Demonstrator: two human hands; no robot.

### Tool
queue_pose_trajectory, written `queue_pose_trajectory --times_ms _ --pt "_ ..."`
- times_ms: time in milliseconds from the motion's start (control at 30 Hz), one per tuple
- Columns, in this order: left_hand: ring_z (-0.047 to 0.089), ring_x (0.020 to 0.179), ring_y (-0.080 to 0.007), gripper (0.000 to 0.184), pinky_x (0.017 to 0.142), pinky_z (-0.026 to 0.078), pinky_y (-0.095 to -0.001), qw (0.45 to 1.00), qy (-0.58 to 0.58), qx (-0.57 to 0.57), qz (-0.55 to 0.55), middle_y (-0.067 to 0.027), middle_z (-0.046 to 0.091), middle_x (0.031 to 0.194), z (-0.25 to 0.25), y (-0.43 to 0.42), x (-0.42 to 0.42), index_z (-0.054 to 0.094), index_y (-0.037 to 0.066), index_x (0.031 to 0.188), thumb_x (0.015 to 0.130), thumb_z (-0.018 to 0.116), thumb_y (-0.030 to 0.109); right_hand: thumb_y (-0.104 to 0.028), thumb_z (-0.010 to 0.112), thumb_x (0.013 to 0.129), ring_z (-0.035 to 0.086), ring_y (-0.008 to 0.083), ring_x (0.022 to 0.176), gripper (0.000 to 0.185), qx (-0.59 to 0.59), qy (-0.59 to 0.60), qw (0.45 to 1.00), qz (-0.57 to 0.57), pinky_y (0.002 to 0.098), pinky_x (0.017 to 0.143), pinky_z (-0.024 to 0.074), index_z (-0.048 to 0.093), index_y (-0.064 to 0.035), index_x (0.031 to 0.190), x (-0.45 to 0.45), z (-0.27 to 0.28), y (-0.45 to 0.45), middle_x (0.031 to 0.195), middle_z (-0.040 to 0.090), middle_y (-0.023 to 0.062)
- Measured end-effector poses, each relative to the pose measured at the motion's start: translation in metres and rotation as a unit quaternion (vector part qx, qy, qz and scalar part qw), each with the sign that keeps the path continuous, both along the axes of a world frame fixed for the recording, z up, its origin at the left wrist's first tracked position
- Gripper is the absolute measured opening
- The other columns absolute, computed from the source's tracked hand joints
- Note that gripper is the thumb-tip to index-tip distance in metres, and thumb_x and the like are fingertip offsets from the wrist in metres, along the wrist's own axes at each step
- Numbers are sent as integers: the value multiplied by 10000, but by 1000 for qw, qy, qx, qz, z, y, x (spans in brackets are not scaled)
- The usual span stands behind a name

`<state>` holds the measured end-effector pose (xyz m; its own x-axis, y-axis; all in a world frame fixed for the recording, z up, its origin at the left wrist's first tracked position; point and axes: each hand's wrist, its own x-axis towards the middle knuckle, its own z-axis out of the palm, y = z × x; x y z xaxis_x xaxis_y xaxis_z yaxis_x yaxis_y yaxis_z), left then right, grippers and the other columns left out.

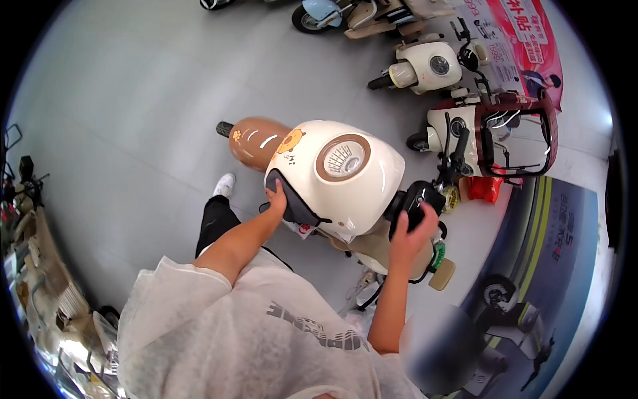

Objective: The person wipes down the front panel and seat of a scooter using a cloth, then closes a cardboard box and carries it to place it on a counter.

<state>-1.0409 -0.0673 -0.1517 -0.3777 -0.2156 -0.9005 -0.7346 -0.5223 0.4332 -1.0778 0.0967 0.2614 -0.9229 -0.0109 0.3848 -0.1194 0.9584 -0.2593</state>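
Observation:
A cream electric scooter [372, 193] with a brown front fender [256, 143] and a round headlight [343, 158] stands in the middle of the head view. My left hand [276, 199] is at the near side of its front body. Its fingers are closed at the edge of a dark grey panel [299, 205], with the thumb lying over the surface. My right hand [413, 236] is over the black handlebar display [423, 199], its fingers apart and holding nothing. Whether those fingertips touch the display I cannot tell.
More scooters stand around: a small cream one [435, 66], one with a maroon canopy frame [488, 136] and a light blue one [319, 12]. Parked vehicles [66, 306] line the left. A red poster [525, 40] and a dark scooter banner [531, 266] are at the right.

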Motion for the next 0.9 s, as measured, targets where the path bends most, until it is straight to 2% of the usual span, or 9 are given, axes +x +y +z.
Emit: queue_pose_trajectory --times_ms 33,67,133,267,333,433,500,600,900 --pt "151 1519 -355 1025 1236 147 -434 998 -8 37 43 -255 139 1631 -15 3 2 73 -23 1574 944 409 713 -274 674 881 459 407 1246 543 11 -14 1000 25 498 1099 322 511 5 1317 -32 -13 -12 1310 524 221" --pt "435 1390 -342 955 1132 383 -438 989 -48 122 68 -216 290 1592 33 -19 -6 95 22 1584 971 330 715 -294 661 891 431 419 1287 566 70 -42 996 29 506 1117 302 500 7 1342 -59 -26 -25 1343 510 234" --pt "447 1382 -333 911 1132 383 -441 982 -59 163 75 -199 346 1563 6 -16 1 141 33 1578 983 302 703 -335 618 921 361 450 1378 622 138 -113 984 22 515 1159 263 463 17 1410 -92 -52 -39 1443 451 267" --pt "481 1357 -318 822 1126 387 -445 958 -65 265 92 -157 459 1507 -65 -15 1 259 58 1558 1011 245 672 -314 605 923 373 463 1373 620 67 -169 983 20 519 1154 277 449 15 1425 -104 -91 -27 1475 429 266" --pt "491 1347 -319 807 1122 391 -445 945 -90 297 100 -151 458 1508 -55 -19 1 283 63 1551 1015 245 665 -311 604 920 376 462 1371 619 67 -172 983 23 519 1152 281 451 10 1426 -106 -88 -32 1476 432 261" --pt "500 1333 -315 730 1107 398 -443 959 -123 236 94 -174 478 1485 -30 -23 -14 329 48 1529 1045 261 591 -328 605 912 385 458 1367 629 73 -164 984 10 523 1143 290 456 -1 1428 -105 -86 -33 1475 440 246" --pt "469 1333 -400 700 1118 363 -464 1000 -5 19 -8 -269 444 1473 -13 -29 -32 360 -55 1470 1038 367 494 -355 610 903 388 457 1365 650 67 -163 984 16 527 1135 296 457 -7 1430 -106 -85 -34 1473 444 240" --pt "381 1386 -442 674 1156 294 -469 936 159 -257 -180 -322 424 1466 9 -40 -77 398 -123 1422 1023 444 417 -389 610 894 390 453 1365 675 61 -167 984 4 528 1129 301 458 -9 1431 -107 -85 -34 1473 445 235" --pt "376 1417 -400 713 1181 285 -438 786 304 -213 -494 -254 408 1520 15 -40 -251 423 -9 1473 1003 397 526 -423 624 872 410 469 1336 701 57 -158 986 8 530 1104 327 469 -4 1413 -110 -80 -37 1454 445 259"
